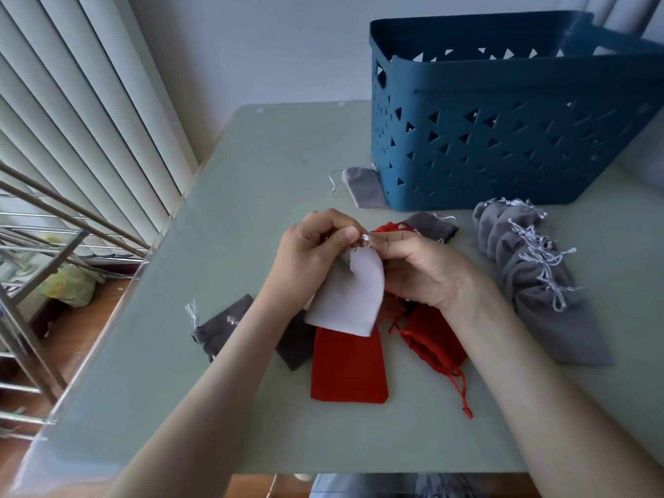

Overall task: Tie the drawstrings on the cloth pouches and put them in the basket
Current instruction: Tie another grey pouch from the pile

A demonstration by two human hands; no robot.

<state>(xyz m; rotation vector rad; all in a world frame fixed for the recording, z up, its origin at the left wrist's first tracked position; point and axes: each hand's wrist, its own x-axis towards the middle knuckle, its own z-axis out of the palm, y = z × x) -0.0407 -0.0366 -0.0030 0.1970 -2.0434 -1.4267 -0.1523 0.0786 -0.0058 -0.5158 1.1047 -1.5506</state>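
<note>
A light grey pouch (346, 294) hangs above the table between my two hands. My left hand (318, 242) pinches its gathered top and silver drawstring from the left. My right hand (413, 262) pinches the drawstring from the right. Both sets of fingertips meet at the pouch's mouth. Under the hands lie a flat red pouch (348, 368), a crumpled red pouch (433, 339) and dark grey pouches (222, 327). The blue basket (503, 138) stands at the back right of the table.
A row of several grey pouches with tied silver strings (531, 267) lies right of my hands. One grey pouch (361, 186) lies against the basket's left front corner, another dark one (433, 226) before it. A metal rack (43, 246) stands left of the glass-topped table (222, 210).
</note>
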